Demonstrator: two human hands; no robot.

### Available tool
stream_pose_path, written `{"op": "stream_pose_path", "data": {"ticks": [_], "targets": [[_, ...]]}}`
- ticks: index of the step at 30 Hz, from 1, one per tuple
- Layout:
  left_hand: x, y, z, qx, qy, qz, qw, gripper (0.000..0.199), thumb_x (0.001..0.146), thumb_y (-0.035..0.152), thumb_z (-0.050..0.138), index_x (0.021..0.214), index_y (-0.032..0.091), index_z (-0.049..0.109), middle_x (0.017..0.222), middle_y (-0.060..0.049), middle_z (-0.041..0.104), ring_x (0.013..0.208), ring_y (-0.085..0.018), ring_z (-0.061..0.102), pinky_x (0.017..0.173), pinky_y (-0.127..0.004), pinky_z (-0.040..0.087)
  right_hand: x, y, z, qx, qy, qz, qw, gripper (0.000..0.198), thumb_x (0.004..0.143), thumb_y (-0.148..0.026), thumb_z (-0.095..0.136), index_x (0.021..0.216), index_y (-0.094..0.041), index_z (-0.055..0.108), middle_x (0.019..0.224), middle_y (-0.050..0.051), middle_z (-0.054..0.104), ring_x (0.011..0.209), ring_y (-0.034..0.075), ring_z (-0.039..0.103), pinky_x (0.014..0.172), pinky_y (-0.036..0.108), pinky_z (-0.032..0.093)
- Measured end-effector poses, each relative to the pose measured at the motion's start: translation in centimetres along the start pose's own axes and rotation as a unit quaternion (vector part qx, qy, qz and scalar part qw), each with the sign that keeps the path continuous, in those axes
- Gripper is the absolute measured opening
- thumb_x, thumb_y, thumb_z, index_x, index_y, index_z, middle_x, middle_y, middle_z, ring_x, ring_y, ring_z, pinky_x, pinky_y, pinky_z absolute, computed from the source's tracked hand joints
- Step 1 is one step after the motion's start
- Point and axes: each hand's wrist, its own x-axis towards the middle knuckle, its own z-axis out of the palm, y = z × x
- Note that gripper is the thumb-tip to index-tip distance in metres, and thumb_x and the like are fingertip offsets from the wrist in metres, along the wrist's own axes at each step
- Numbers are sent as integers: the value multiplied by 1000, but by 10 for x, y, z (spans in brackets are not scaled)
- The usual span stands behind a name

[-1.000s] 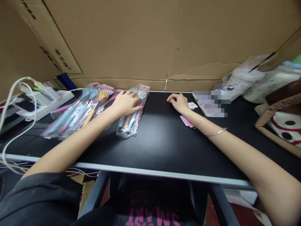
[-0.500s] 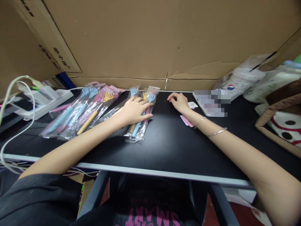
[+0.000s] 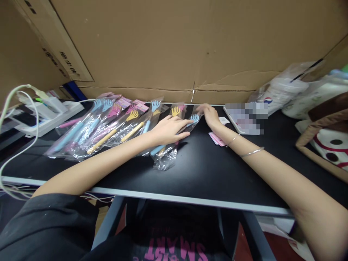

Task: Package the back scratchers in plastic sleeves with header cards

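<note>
My left hand (image 3: pixel 171 129) lies with its fingers outstretched on several back scratchers in clear plastic sleeves. From under it shows a yellow scratcher head (image 3: pixel 175 111), and a light blue back scratcher (image 3: pixel 194 118) slants past its fingertips. My right hand (image 3: pixel 210 114) is beside the blue scratcher's head, at the end of its sleeve; its fingers are smeared by motion, and whether they touch the plastic is unclear. To the left, more sleeved scratchers in blue, pink and yellow (image 3: pixel 102 141) lie fanned out, some with pink header cards (image 3: pixel 140 106).
A white power strip (image 3: pixel 73 108) with plugs and cables stands at the left. Pink cards (image 3: pixel 216 139) lie under my right wrist. Beyond are a partly blurred-out flat object (image 3: pixel 239 125), a bagged Pepsi cup (image 3: pixel 282 92) and a brown-handled bag (image 3: pixel 307 136). Cardboard (image 3: pixel 163 47) walls the back.
My left hand has slid right, with scratchers under it spreading apart. The blue one now reaches toward my right hand, whose fingers have shifted slightly.
</note>
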Motion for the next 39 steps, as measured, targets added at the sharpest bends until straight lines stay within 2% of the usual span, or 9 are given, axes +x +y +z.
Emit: {"op": "stream_pose_path", "data": {"ticks": [4, 7, 10, 12, 15, 19, 25, 32, 39], "targets": [[3, -1, -2, -9, -17, -22, 1000, 58, 101, 51, 39, 153, 24, 43, 143, -9, 62, 137, -26, 51, 118, -42, 33, -3, -5, -1, 55, -3, 6, 998, 34, 101, -34, 30, 88, -25, 60, 71, 2, 70, 84, 20, 70, 94, 36, 50], [2, -1, -5, -13, -31, -33, 999, 63, 100, 55, 41, 154, 23, 42, 145, -10, 60, 140, -27, 48, 118, -43, 33, -5, -8, 1, 59, -17, -13, 998, 31, 101, -45, 37, 89, -25, 57, 74, 2, 70, 86, 21, 70, 97, 38, 49], [3, -4, -6, -25, -29, -33, 999, 65, 98, 59, 42, 153, 24, 43, 142, -11, 62, 140, -27, 50, 116, -42, 36, -4, -7, 4, 54, -28, -29, 998, 12, 88, -35, 60, 89, -24, 54, 86, 2, 72, 89, 21, 69, 95, 38, 51], [3, -8, -6, -45, -27, -32, 998, 63, 98, 59, 41, 152, 25, 44, 136, -10, 66, 137, -27, 52, 114, -40, 40, -3, -5, 5, 65, -47, -27, 996, 16, 79, -24, 65, 91, -24, 53, 86, 1, 72, 87, 20, 70, 93, 37, 51], [5, -18, -6, -81, -22, -38, 996, 59, 100, 56, 37, 150, 25, 46, 137, -9, 65, 134, -25, 55, 113, -39, 42, -1, -1, 5, 97, -72, -20, 992, 18, 78, -18, 60, 93, -24, 52, 75, -2, 68, 81, 19, 69, 92, 38, 52], [6, -29, -5, -108, -12, -38, 993, 57, 102, 50, 31, 149, 20, 46, 153, -8, 54, 139, -23, 51, 118, -38, 38, 4, 6, 5, 135, -39, -19, 990, 17, 80, -16, 58, 91, -25, 50, 79, -2, 67, 84, 18, 68, 91, 37, 53], [6, -33, -2, -69, -8, -67, 995, 53, 102, 42, 35, 151, 23, 45, 153, -6, 55, 141, -23, 50, 118, -40, 41, 14, 20, 6, 143, 10, 7, 990, 9, 91, -29, 55, 99, -26, 51, 84, 1, 65, 87, 19, 67, 86, 37, 55], [2, -28, 0, 31, -19, -38, 999, 44, 97, 41, 48, 136, 27, 62, 160, -5, 47, 146, -28, 43, 120, -49, 35, 15, 22, 6, 111, 18, 23, 993, 12, 94, -33, 53, 102, -25, 55, 83, 2, 64, 84, 20, 66, 88, 39, 54], [-1, -37, -10, 88, -8, -57, 994, 38, 92, 37, 55, 126, 26, 67, 140, -4, 66, 133, -28, 53, 115, -44, 39, 9, 15, 8, 113, -35, -24, 993, 8, 84, -24, 54, 93, -25, 53, 75, -1, 63, 75, 19, 64, 83, 38, 53]]}}
